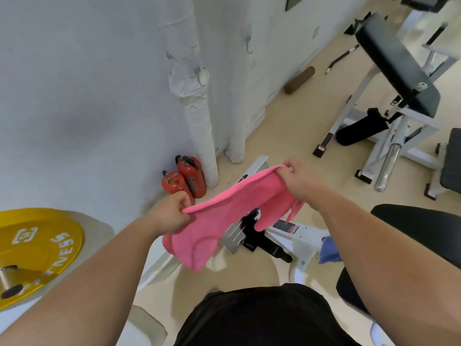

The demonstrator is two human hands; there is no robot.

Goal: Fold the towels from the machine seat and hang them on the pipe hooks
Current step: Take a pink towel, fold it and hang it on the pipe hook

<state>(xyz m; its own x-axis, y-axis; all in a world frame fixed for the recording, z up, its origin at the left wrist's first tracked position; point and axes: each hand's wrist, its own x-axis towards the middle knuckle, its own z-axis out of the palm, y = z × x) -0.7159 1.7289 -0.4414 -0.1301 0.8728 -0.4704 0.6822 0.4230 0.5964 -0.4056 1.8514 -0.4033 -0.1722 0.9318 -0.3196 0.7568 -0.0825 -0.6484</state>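
Observation:
A pink towel [224,216] hangs stretched between my two hands above the floor. My left hand [169,213] pinches its left top corner. My right hand [299,178] grips the right top corner, higher and farther away. The cloth sags and bunches below the held edge. A blue towel [329,250] lies by the black machine seat [424,233] at the right. White wrapped pipes [197,96] stand against the wall ahead, with a metal hook [249,47] on the wall strip and another hook [201,77] on the left pipe.
Two red fire extinguishers [184,181] stand at the foot of the pipes. A yellow weight plate [37,248] is at my left. A white-framed bench with a black pad [396,63] fills the right. A brown roller [299,79] lies by the wall.

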